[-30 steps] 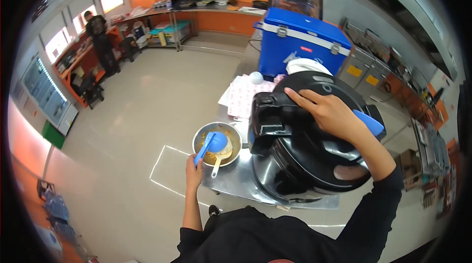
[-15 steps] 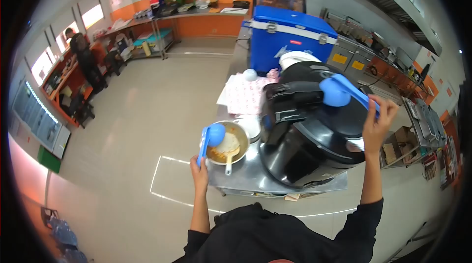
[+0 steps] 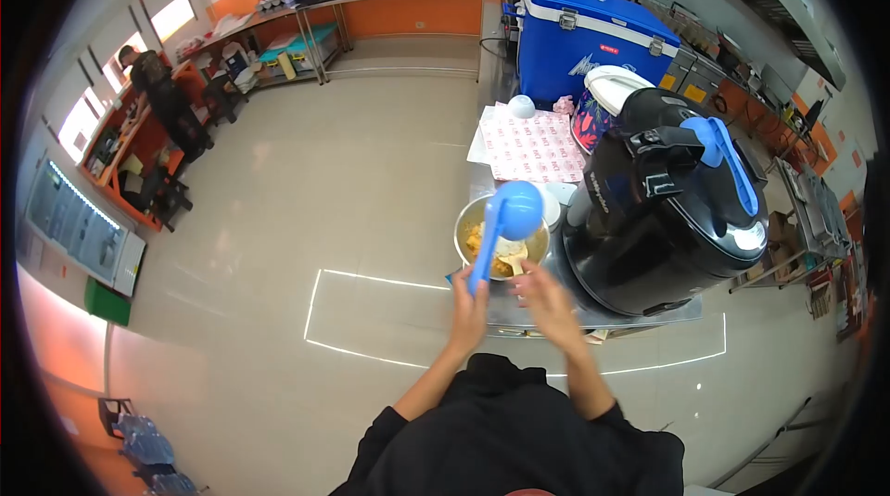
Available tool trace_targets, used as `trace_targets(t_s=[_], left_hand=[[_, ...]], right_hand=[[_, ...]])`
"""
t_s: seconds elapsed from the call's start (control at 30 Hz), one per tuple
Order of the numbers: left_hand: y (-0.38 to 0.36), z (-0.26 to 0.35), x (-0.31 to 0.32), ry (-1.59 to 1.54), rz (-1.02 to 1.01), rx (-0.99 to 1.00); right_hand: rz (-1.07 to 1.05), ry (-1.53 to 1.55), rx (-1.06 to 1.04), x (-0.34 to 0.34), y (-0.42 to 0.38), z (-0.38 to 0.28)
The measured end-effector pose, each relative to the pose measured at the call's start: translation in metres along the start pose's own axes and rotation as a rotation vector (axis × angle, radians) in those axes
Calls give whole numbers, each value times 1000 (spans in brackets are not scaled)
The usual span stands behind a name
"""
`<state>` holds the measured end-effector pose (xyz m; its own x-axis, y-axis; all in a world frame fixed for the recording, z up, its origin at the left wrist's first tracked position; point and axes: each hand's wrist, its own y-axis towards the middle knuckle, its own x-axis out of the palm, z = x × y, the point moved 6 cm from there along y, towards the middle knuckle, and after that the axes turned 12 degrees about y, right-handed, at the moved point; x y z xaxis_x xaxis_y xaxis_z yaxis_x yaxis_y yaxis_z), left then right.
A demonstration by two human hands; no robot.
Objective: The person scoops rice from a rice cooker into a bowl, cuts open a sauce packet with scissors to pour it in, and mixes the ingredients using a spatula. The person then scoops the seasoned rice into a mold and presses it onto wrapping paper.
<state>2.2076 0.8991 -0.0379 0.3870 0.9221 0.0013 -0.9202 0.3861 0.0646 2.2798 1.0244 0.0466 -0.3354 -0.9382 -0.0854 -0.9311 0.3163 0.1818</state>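
Note:
My left hand (image 3: 469, 311) is closed round the handle of a blue ladle-like scoop (image 3: 520, 210), whose round head hovers over a metal bowl (image 3: 462, 222). Rice and orange-yellow food (image 3: 475, 240) show inside, with a pale spatula (image 3: 516, 259) leaning across the near rim. Close to the spatula's handle, my right hand (image 3: 551, 307) is blurred, and I cannot tell whether it grips it. A second blue scoop (image 3: 732, 167) rests on the lid of the big black rice cooker (image 3: 640, 255), to the right of the bowl.
Behind the bowl lie pink-printed paper sheets (image 3: 530, 146) with a small white round item (image 3: 521, 107) on top. A patterned container with a white lid (image 3: 616, 88) and a blue cooler (image 3: 593, 42) stand farther back. Another person (image 3: 167, 107) stands at the far-left counter.
My right hand has let go of the second scoop, left on the cooker lid, and moved left to the bowl. My left hand's scoop has shifted over the bowl; the view has turned.

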Motion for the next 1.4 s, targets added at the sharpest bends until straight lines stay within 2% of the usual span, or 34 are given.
trace_targets(t_s=[0.03, 0.07, 0.1, 0.17, 0.23, 0.3, 0.37, 0.4, 0.43, 0.5, 0.53, 0.63, 0.67, 0.73, 0.8, 0.87, 0.93, 0.97, 1.03, 1.07, 1.13, 1.17, 1.23, 1.3, 1.37, 1.4], left_hand=[[-2, 7, 2, 4, -7, 4], [-2, 22, 5, 108, -37, 186], [1, 33, 2, 213, -66, 367], [21, 24, -24, 330, -118, 328], [47, 8, -39, 444, -193, 282], [85, -51, -39, 46, -483, -391], [100, -72, -26, -283, -686, -718], [103, -85, -19, -259, -712, -728], [106, -99, -13, -265, -734, -698], [127, -107, -21, -251, -798, -701], [133, -107, -27, -305, -854, -768], [162, -96, -64, -377, -947, -935], [181, -91, -84, -389, -958, -1001], [214, -89, -134, -307, -956, -977], [252, -65, -188, -274, -835, -936], [289, -66, -241, -239, -699, -854], [325, -84, -294, -226, -563, -810], [338, -85, -307, -226, -580, -803], [378, -79, -351, -333, -244, -688], [391, -88, -371, -327, -250, -704], [439, -103, -419, -335, -96, -626], [461, -95, -432, -305, -65, -586], [506, -88, -458, -303, -95, -591], [557, -87, -482, -315, -128, -567], [605, -87, -501, -327, -133, -520], [627, -73, -500, -345, -117, -494]], right_hand=[[27, 180, 19, 28, 6, 28], [50, 361, 36, 48, 14, 43], [54, 366, 29, 55, 21, 46], [202, 329, 27, 50, 31, 54], [211, 216, 91, 39, 43, 54], [259, 62, 163, 25, 49, 56], [364, -132, 147, 9, 57, 49], [416, -280, 119, 4, 61, 41], [454, -270, 124, -1, 68, 41], [562, -601, 18, 0, 72, 27], [599, -602, 59, 6, 74, 22], [920, -617, 233, 9, 77, 2], [945, -633, 244, 12, 79, 0], [999, -719, 162, 18, 86, -2], [981, -784, 183, 34, 99, 21], [956, -843, 204, 63, 115, 63], [1173, -883, 219, 102, 126, 111], [1190, -888, 214, 119, 134, 126], [1655, -880, 512, 142, 123, 154], [1657, -888, 531, 149, 127, 166], [1722, -1103, 1067, 154, 122, 183], [1731, -1107, 1080, 153, 128, 186], [1682, -1390, 1114, 144, 147, 180], [1742, -1406, 1274, 120, 136, 202], [1639, -1379, 1386, 102, 135, 208], [1789, -1225, 1080, 89, 110, 221]])
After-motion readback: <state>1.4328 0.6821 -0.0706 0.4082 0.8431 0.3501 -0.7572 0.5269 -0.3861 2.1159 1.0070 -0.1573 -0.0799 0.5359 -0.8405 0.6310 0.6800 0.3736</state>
